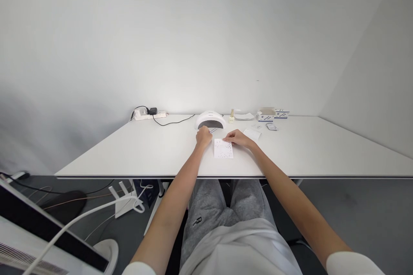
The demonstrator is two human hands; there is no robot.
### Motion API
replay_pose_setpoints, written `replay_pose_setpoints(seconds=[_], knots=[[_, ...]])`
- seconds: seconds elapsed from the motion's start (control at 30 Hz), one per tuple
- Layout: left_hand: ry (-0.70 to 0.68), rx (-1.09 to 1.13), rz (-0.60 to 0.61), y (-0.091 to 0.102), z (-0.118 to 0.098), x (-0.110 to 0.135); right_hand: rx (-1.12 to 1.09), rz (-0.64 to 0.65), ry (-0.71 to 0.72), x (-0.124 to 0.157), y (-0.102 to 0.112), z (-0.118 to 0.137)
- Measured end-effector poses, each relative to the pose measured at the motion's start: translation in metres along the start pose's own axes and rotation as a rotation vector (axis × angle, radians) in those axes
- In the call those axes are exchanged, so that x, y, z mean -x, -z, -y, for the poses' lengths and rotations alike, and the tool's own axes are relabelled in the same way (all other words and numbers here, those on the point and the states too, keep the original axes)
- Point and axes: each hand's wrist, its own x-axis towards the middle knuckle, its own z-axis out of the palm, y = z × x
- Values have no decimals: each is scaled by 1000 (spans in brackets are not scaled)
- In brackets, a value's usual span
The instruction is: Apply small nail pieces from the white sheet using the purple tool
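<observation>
My left hand [204, 136] is closed above the desk, just in front of a white arched nail lamp [209, 117]. Its fingers curl away from me, so what they hold, if anything, is hidden. Thin metal prongs, like tweezers [213, 130], show just right of those fingers; whether the hand grips them is unclear. My right hand [238, 138] pinches the upper right edge of a small white sticker sheet [223, 149] printed with tiny dark shapes. The sheet lies on the white desk between my hands.
Behind my right hand lie another white sheet [252, 133], a small clear packet [271, 126], a nail polish bottle [231, 116], a white tray [244, 116] and small boxes [266, 114]. A power strip [151, 114] with cables sits at back left. A router [126, 202] stands below the desk.
</observation>
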Motion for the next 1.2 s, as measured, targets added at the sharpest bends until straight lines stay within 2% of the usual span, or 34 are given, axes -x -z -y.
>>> replay_pose_setpoints(seconds=[0.1,0.37,0.9,1.2], knots=[[3,1,10,1,0,0,8,0,2,1,0,0],[46,-187,46,4,-6,4,18,1,-7,1,0,1],[55,-175,55,5,-6,4,28,2,-9,-1,-1,1],[51,-191,37,3,-3,2,40,-3,18,-6,-1,-9]])
